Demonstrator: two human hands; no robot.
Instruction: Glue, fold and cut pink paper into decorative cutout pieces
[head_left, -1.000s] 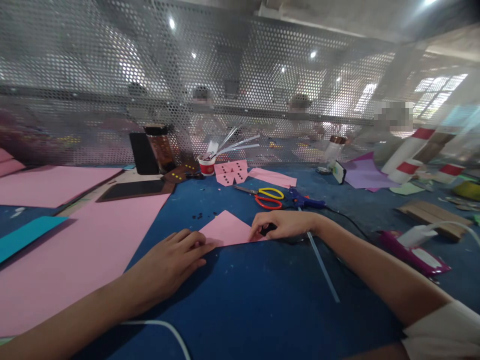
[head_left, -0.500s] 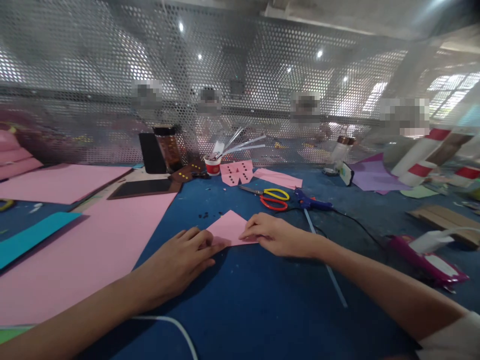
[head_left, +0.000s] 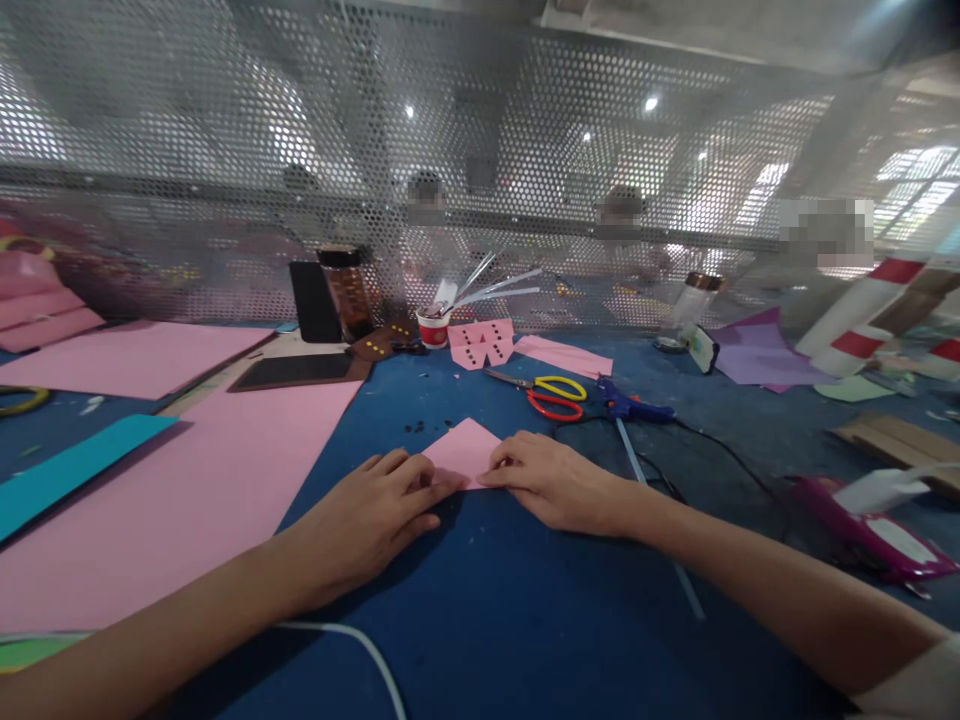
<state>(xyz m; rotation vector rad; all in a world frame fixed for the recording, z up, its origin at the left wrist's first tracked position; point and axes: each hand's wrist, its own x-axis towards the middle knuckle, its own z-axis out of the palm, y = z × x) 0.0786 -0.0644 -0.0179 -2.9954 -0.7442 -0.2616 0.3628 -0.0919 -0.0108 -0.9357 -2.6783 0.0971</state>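
Note:
A small folded piece of pink paper point(head_left: 465, 448) lies on the blue table, its pointed corner facing away from me. My left hand point(head_left: 379, 515) is closed on the paper's near left edge, its thumb laid along the fold. On the near right edge, my right hand point(head_left: 553, 487) pinches the paper between thumb and curled fingers. Both sets of fingertips press close to the tabletop and hide the paper's side corners. Just beyond the paper are small black bits point(head_left: 427, 426) and scissors point(head_left: 551, 395) with one yellow and one red handle.
A blue glue gun point(head_left: 634, 405) with a clear glue stick lies right of the scissors, its cord trailing rightward. Large pink sheets point(head_left: 202, 480) and a teal strip point(head_left: 82, 470) cover the left. Farther back stand a red-and-white cup point(head_left: 433, 330) and a dark-lidded jar point(head_left: 346, 295).
My right hand's thumb and fingers have shifted left along the paper's near edge, nearer my left thumb. The whole view has shifted slightly.

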